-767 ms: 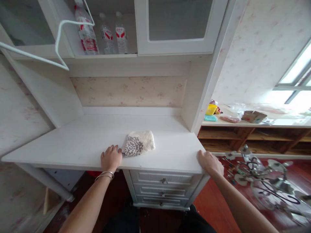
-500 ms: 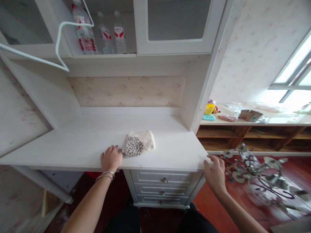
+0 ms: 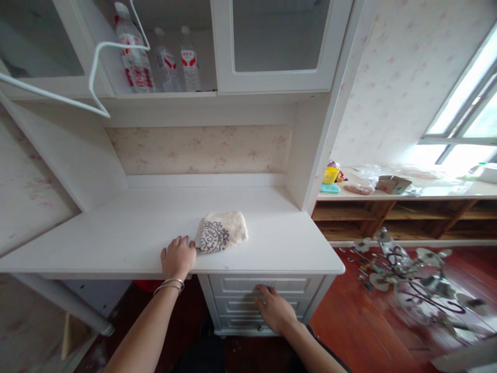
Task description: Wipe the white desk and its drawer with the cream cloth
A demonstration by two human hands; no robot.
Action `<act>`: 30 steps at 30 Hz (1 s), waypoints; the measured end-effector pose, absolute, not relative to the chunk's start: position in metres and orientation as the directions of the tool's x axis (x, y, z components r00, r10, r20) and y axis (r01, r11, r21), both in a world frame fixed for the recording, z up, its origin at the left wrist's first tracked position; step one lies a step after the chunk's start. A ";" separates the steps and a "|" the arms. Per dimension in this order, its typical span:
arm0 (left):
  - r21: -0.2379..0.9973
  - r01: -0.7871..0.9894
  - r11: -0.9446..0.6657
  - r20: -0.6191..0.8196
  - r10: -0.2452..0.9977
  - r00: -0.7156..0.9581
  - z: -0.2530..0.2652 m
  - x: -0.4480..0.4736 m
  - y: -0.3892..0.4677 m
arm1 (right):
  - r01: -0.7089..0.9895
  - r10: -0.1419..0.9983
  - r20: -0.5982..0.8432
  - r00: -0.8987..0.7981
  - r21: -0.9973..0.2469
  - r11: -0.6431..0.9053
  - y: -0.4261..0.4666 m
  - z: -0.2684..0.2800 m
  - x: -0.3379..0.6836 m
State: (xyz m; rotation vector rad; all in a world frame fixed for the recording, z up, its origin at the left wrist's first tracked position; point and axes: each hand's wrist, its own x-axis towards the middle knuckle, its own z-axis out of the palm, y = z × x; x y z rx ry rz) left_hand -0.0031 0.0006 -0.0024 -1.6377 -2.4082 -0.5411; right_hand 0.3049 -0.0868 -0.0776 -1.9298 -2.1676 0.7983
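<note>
My left hand (image 3: 178,256) lies over the front edge of the white desk (image 3: 116,228), fingers loosely spread and metal bangles at the wrist. Its fingertips come close to a folded cream towel (image 3: 233,228) with a grey floral pattern. In front of the white drawer unit, my right hand (image 3: 276,310) reaches to the face of the top drawer (image 3: 229,284), with thumb and forefinger apart. The hand covers most of that drawer's knob, so a grip on it is not visible. All the drawers look closed.
Plastic bottles (image 3: 190,62) stand in the upper cabinet. A white wire hanger (image 3: 93,72) hangs at upper left. A chandelier (image 3: 423,290) lies on the red floor at right, by a low wooden shelf (image 3: 435,197) holding a yellow cup (image 3: 330,175) and a small box (image 3: 392,184).
My right hand has left the desk's right corner and moved left and down to the top drawer's front. My left hand and the towel stay in place.
</note>
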 end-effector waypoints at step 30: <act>0.194 0.931 0.310 0.343 0.868 -0.360 0.002 -0.003 -0.004 | 0.865 0.959 -0.270 -0.089 -0.499 -0.060 -0.212 -0.103 0.313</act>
